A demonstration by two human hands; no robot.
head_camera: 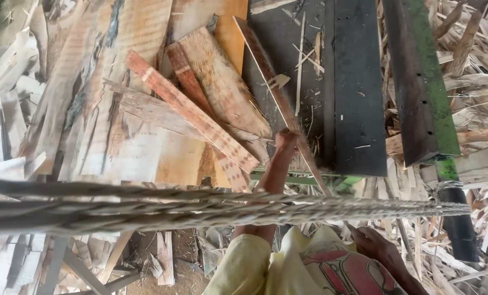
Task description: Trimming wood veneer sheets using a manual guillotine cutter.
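Wooden offcuts (200, 109) already lay heaped on the left of the dark desk (358, 109), while 1 long thin strip (279, 98) was on the desk surface, judged part-way through handling. Left hand (286, 139) reached forward at full arm's length, fingers closed around that strip; right hand (377, 246) hung low near the body, finger state not discernible.

Veneer sheets (118, 109) lay heaped over the left end of the dark machine bed (358, 98), with loose splinters (301, 60) scattered on its bare surface. A twisted rope (200, 210) stretched across below its near edge. Wood scraps (473, 109) covered the ground beyond a green-edged bar (424, 82).
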